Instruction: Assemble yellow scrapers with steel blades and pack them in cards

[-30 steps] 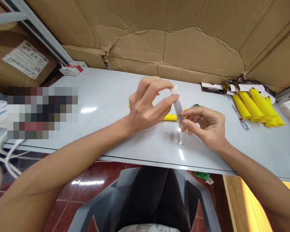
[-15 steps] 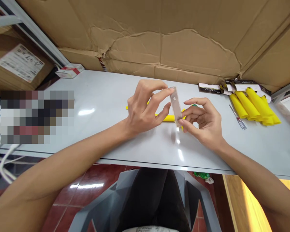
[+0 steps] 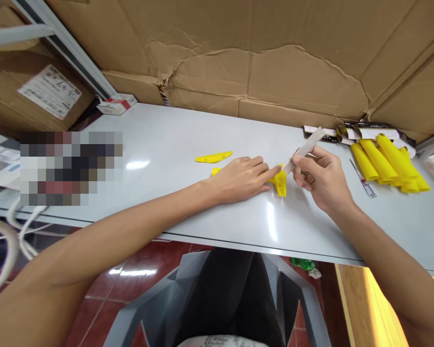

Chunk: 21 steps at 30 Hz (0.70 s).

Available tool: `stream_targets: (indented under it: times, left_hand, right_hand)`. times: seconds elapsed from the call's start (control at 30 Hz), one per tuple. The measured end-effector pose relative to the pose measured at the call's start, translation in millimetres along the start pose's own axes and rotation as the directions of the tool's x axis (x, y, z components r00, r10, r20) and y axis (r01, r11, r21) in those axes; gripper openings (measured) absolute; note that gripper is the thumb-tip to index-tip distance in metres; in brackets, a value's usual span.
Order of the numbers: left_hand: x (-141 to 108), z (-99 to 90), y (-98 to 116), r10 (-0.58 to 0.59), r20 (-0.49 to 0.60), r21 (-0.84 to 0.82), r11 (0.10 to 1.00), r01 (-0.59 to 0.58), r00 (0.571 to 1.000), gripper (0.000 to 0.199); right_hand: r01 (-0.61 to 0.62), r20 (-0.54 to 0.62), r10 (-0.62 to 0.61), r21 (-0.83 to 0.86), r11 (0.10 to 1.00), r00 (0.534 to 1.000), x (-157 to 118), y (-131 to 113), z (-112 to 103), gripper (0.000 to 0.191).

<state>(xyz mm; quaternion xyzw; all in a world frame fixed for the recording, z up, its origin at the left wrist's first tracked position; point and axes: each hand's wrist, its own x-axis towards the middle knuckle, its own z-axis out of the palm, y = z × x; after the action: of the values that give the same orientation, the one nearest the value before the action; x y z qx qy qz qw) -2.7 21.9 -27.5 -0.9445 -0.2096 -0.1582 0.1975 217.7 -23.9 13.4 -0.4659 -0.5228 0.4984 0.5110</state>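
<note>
My left hand (image 3: 244,179) lies over the shaft of a yellow plastic piece (image 3: 281,185), fingers closed on it against the table. The piece's wide, T-shaped end shows beyond my fingertips and a short stub shows at the left; its middle is hidden. My right hand (image 3: 320,176) is closed, pinching a small flat, clear plastic packet (image 3: 310,142) that slants up to the right. The packet's lower end is close to the yellow piece's T-shaped end; whether they touch I cannot tell. A thin yellow wing-like piece (image 3: 214,157) with small holes lies behind my left hand.
Several rolled yellow sheets (image 3: 388,161) lie at the right, with black-and-white boxes (image 3: 378,131) behind them and a screwdriver (image 3: 363,180) beside them. A small red-and-white box (image 3: 117,104) sits at the back left. Cardboard (image 3: 210,77) stands along the table's (image 3: 159,144) rear edge.
My left hand has let go of the packet and come down onto the yellow piece. My right hand now holds the packet alone, tilted to the right. The wing-like piece has come into full view.
</note>
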Motion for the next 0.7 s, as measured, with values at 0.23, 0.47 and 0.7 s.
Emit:
stream_targets:
  times: [0.23, 0.47, 0.7]
  left_hand:
    - [-0.6, 2.4, 0.1, -0.164, -0.013, -0.028, 0.986, 0.164, 0.986, 0.034]
    - [-2.7, 2.1, -7.8, -0.264, -0.301, -0.195, 0.958, 0.211, 0.916, 0.04]
    - [-3.2, 1.7, -3.1, -0.155, -0.398, -0.16, 0.982, 0.097, 0.904, 0.044]
  right_hand:
    - [0.009, 0.09, 0.008, -0.192, 0.981, 0.996, -2.4, 0.1, -0.7, 0.047]
    - [0.059, 0.064, -0.039, -0.357, 0.932, 0.997, 1.1, 7.1, -4.0, 0.068]
    - [0.121, 0.075, -0.097, -0.506, 0.854, 0.992, 2.1, 9.9, -0.7, 0.026]
